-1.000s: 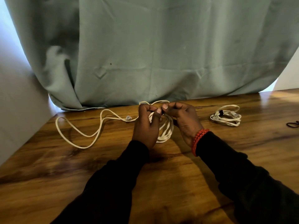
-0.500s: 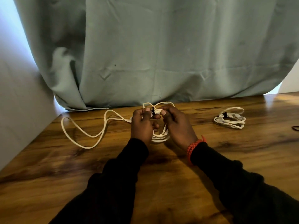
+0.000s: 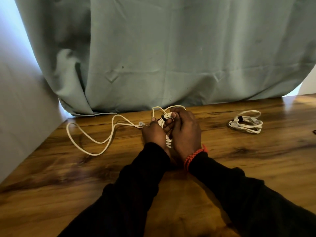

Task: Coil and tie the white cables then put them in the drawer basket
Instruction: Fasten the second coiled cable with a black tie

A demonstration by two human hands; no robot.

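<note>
A grey-green curtain [image 3: 171, 53] hangs behind a wooden table [image 3: 51, 177], its hem resting on the far edge, with a pale wall [image 3: 20, 117] closing in on the left. Both hands are together near the middle of the far side of the table, working on a white cable [image 3: 95, 142]. The left hand [image 3: 153, 134] is closed, its thumb and fingers pinched around a small black tie [image 3: 162, 118] at the top of the gathered loops. The right hand [image 3: 185, 132] is also closed, fingers curled around the bundle of loops just beside the tie, the two hands touching. A red braided wristband [image 3: 193, 155] sits on the right wrist, and both arms wear dark sleeves [image 3: 239, 194]. Part of the cable is coiled between the hands; the rest trails loose to the left in wide curves on the table, and a clear plug [image 3: 141, 124] lies just beside the left hand. One loop rises above the fingers towards the curtain. Well apart to the right, a second cable [image 3: 246, 124] lies on the table already coiled and bound with a black tie. No basket is in view
</note>
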